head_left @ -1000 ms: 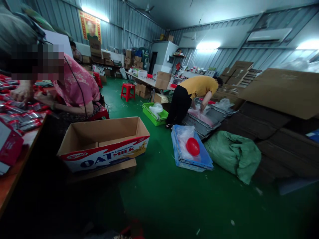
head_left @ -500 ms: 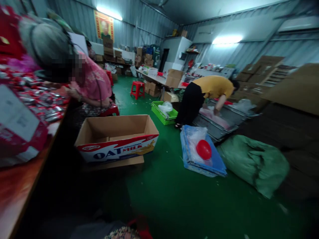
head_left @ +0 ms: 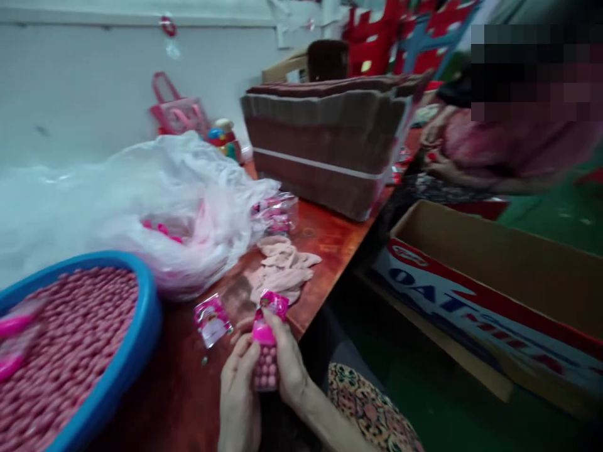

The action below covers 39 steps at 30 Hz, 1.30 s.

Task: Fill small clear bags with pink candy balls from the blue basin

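Observation:
Low over the table's near edge, my left hand [head_left: 239, 383] and my right hand [head_left: 288, 361] are closed on the two sides of a small clear container [head_left: 266, 367]. Pink beads fill it, and a bright pink cap [head_left: 264, 334] tops it. Just beyond the cap shows a shiny pink printed packet [head_left: 276, 303], partly behind my right fingers; I cannot tell whether it is attached. Another pink printed packet [head_left: 213, 320] lies flat on the table to the left. A crumpled pale pink cloth [head_left: 285, 267] rests behind my hands.
A blue basin [head_left: 153, 314] of pink beads, with pink-rimmed clear pieces, stands left. Behind it is a white plastic bag [head_left: 188, 169]. A large brown box [head_left: 320, 138] sits farther along the table [head_left: 325, 242]. An open oat milk carton [head_left: 452, 320] and a seated person [head_left: 509, 144] are right.
The view has swung left and down, from the room and floor to the table. My hands and the small container now show; earlier they were out of view.

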{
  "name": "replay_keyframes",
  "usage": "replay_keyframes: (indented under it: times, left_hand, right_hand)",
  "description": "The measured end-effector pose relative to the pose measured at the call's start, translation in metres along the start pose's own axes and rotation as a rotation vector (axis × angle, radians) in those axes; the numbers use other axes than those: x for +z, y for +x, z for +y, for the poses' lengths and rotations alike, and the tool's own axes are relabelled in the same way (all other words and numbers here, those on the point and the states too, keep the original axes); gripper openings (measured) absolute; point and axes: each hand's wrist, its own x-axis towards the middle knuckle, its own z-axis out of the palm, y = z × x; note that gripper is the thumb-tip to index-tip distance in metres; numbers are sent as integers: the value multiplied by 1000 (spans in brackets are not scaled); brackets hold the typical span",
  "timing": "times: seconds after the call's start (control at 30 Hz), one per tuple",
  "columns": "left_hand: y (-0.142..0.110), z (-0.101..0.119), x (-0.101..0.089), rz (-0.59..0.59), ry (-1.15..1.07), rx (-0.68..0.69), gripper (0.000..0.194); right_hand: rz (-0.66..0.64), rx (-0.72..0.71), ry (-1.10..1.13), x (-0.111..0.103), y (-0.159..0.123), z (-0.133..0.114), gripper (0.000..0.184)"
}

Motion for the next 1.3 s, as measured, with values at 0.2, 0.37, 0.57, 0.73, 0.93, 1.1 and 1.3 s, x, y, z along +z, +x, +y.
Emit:
replay_keyframes:
  times: [0.2, 0.37, 0.57, 0.73, 0.93, 1.1, 1.3]
  left_hand:
    - [-9, 4, -2, -91, -29, -2, 35]
    - [-8, 2, -5, -26, 17, 60, 38]
    - [-12, -3, -5, 111, 184, 184, 46]
    - [-13, -5, -14, 98, 226, 191, 43]
    - [-9, 1, -15, 82, 169, 227, 40]
    - [-7, 5, -15, 27, 259, 184, 40]
    - [-9, 1, -10, 40, 207, 114, 38]
  right_hand:
    - [42, 18, -49, 3, 6, -6, 51]
    - [-6, 52, -104, 3, 6, -6, 57]
    - [-108, -42, -199, -4, 1, -2, 43]
    - [-78, -115, -432, 1, -5, 4, 42]
    - [-166, -62, -364, 0, -6, -6, 39]
    - [-147, -63, -97, -3, -3, -19, 39]
    - [46, -144, -197, -6, 2, -15, 38]
